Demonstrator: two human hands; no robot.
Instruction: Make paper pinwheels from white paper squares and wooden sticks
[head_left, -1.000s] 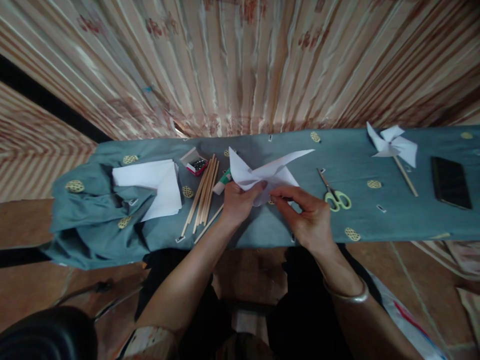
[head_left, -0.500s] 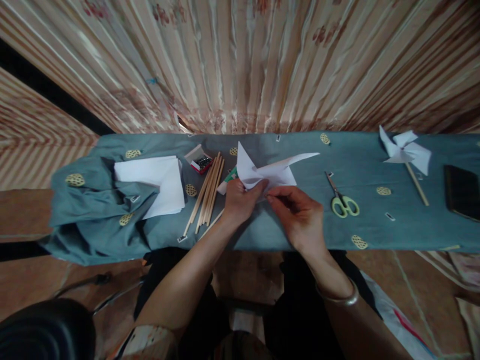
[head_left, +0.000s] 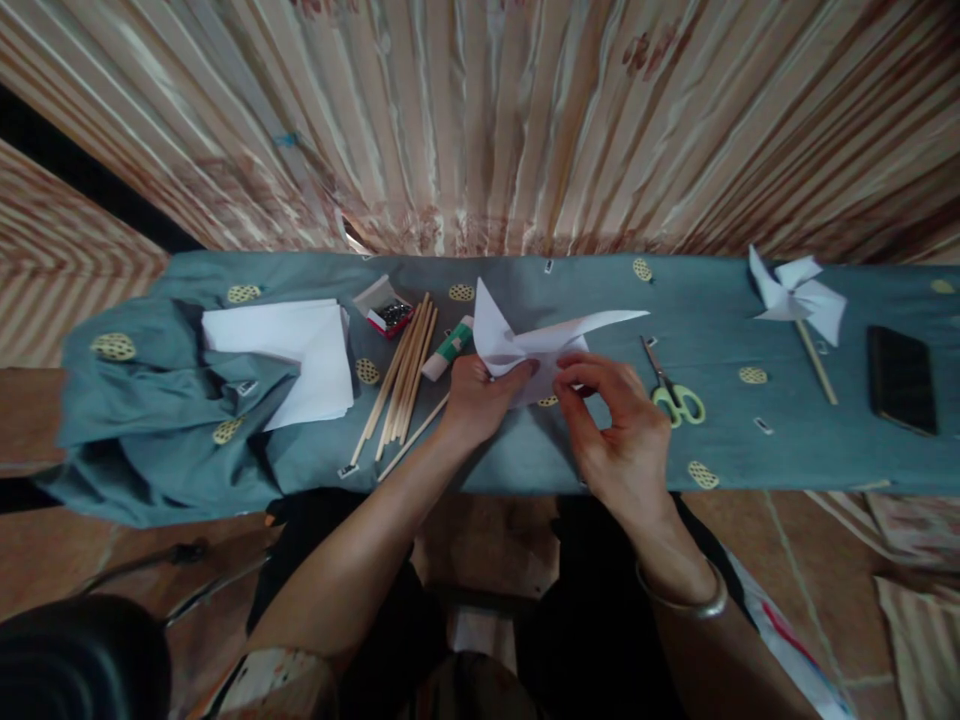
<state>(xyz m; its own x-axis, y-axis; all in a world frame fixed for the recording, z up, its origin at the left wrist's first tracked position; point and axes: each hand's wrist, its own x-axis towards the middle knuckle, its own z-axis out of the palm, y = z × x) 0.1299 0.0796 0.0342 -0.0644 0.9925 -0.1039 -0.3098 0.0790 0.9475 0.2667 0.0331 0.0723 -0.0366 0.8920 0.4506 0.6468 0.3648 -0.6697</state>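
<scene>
At frame centre, our left hand [head_left: 472, 395] pinches the folded white paper pinwheel blades [head_left: 536, 340]. Our right hand [head_left: 619, 430] grips their lower edge; green-handled scissors [head_left: 671, 385] lie just right on the surface.

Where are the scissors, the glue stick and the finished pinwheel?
scissors [head_left: 677, 402], head view, on the green handles.
glue stick [head_left: 447, 351], head view, mid-body.
finished pinwheel [head_left: 796, 291], head view, centre of the paper blades.
</scene>
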